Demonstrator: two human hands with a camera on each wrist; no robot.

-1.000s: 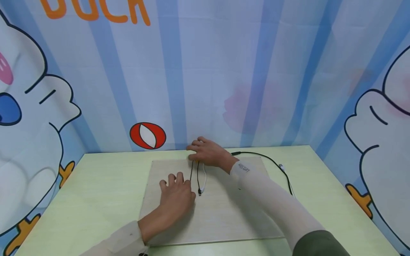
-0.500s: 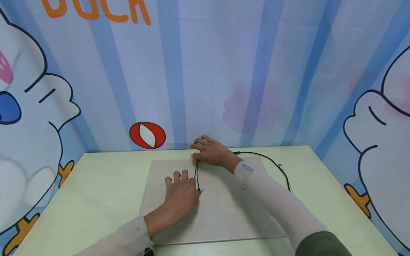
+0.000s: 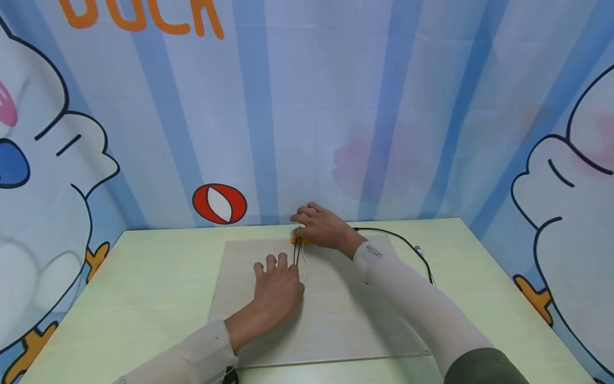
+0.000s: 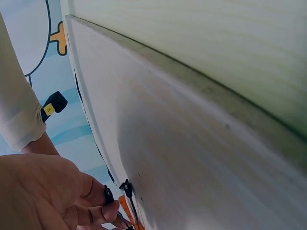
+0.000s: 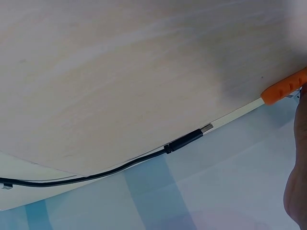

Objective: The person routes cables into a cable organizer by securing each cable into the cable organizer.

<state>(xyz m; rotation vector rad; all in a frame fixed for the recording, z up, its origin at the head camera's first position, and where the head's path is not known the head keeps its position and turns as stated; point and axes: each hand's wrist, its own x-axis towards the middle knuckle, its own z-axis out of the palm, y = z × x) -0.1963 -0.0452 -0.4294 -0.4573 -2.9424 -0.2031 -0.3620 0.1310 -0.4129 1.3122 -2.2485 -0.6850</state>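
Head view, lower centre: left hand (image 3: pixel 280 288) low over the pale board (image 3: pixel 355 330). Left wrist view settles the grip: thumb and finger pinch a small black plug (image 4: pixel 108 194) at bottom left of the frame. A second black plug (image 4: pixel 127 188) sits just beside it, apart from the fingers.

Right hand (image 3: pixel 321 228), just above frame centre, is down at the orange holder (image 3: pixel 301 241), which lies at the board's far edge. Thumb side meets it in the head view; the right wrist view has only a strip of the hand at its right edge, a bit of metal (image 5: pixel 295 95) beside it. Whether the fingers clasp the holder, clasp the metal or merely steady things, I cannot tell.

Two thin black cables run from the holder down to the left hand, roughly parallel. A white cable (image 3: pixel 305 261) drops just to their right, its lower end near the left thumb.

Upper right: thicker black cable (image 3: pixel 393 233) curves along the table (image 3: pixel 158 266), metal-tipped in the right wrist view and well clear of the holder. A white plug (image 3: pixel 419 250) lies beside its curve.

My reading: the step in hand is straightening the cables at the holder. The next move calls for a steady holder and a light draw on the pinched plug, without tugging its neighbours loose.
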